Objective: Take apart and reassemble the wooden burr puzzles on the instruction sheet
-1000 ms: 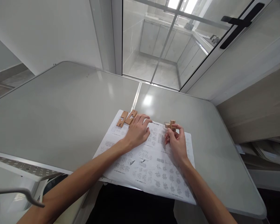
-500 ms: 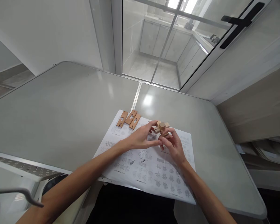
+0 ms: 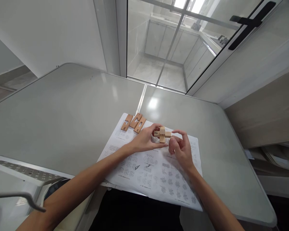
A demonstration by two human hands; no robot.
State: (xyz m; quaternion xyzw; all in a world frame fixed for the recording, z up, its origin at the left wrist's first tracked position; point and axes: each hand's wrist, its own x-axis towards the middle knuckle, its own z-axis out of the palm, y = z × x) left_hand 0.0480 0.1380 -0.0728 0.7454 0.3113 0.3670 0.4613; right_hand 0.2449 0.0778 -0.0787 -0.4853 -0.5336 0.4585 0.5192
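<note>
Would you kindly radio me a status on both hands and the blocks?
Left hand holding blocks. Right hand close beside, contact unclear. Flat pieces aside, not obstructing.

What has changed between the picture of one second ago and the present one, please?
The left hand moved right, away from the flat wooden pieces, uncovering a third one, and now holds the wooden puzzle. The puzzle moved left and turned. The right hand is at its right side; whether it fully let go is unclear. Two flat pieces and the printed sheet stayed.
</note>
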